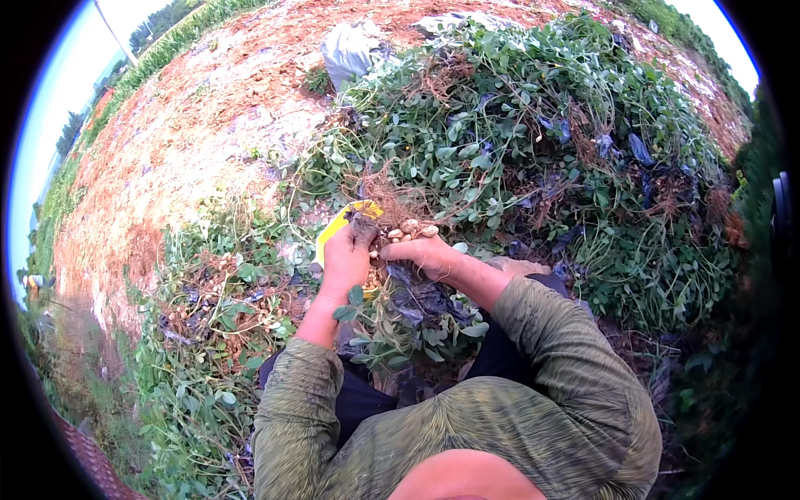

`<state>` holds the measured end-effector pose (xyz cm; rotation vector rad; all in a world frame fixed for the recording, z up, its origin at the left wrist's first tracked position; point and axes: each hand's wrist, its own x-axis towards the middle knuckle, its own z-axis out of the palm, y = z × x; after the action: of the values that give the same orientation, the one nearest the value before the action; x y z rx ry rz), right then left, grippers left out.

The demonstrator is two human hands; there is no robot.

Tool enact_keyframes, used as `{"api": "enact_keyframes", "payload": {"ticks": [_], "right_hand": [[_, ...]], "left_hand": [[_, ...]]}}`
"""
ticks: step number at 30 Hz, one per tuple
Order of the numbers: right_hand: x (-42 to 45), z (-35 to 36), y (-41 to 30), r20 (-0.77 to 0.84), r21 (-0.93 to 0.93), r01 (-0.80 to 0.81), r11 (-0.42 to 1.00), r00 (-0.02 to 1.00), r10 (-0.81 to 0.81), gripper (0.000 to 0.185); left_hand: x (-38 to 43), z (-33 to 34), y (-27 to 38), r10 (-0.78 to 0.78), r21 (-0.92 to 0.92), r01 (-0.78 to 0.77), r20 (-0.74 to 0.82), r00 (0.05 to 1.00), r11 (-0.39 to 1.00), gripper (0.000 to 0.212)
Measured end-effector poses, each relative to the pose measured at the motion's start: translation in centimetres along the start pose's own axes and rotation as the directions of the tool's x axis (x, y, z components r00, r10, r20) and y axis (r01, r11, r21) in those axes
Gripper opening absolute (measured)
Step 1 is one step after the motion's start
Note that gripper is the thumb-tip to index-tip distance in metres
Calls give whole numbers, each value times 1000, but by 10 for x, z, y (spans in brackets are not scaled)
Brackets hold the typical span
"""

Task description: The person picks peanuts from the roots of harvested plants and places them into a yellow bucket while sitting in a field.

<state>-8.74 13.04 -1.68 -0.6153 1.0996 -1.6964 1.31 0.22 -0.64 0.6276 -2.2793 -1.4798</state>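
My right hand [426, 253] grips a peanut plant, with a cluster of pale peanut pods [409, 232] showing above its fingers. The plant's leafy stems [400, 350] hang down towards my lap, and a torn piece of dark plastic film [424, 297] clings below the wrist. Close beside it, my left hand [351, 255] is over a yellow container [323, 245], its dirt-covered thumb near the pods. What its fingers hold is hidden. Loose peanuts [373, 279] lie inside the container, between my wrists.
A large heap of uprooted peanut plants [525, 144] rises ahead and to the right, mixed with plastic film [640, 150]. More plants with pods [219, 300] lie at my left. A white sack [350, 53] stands beyond, on reddish bare soil [169, 144].
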Motion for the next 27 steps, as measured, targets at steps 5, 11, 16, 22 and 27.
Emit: {"api": "enact_keyframes", "payload": {"ticks": [5, 11, 16, 22, 27], "right_hand": [[-5, -14, -8, 26, 252, -196, 948, 980, 196, 24], [10, -10, 0, -166, 178, -158, 971, 968, 188, 18], [25, -30, 41, -353, -438, -85, 895, 932, -84, 23], [32, -21, 56, -29, -973, 52, 223, 938, -346, 19], [22, -21, 35, -245, -934, -209, 289, 965, -94, 22]], "left_hand": [[8, -3, -7, -444, -822, 382, 180, 878, 422, 13], [8, -19, 10, -282, -711, 262, 92, 955, 653, 11], [-7, -2, 49, 269, 58, -269, -1, 963, 961, 16], [0, 11, 35, 487, 362, -496, 123, 865, 789, 22], [-10, 11, 54, 406, 481, -482, 260, 876, 732, 22]]}}
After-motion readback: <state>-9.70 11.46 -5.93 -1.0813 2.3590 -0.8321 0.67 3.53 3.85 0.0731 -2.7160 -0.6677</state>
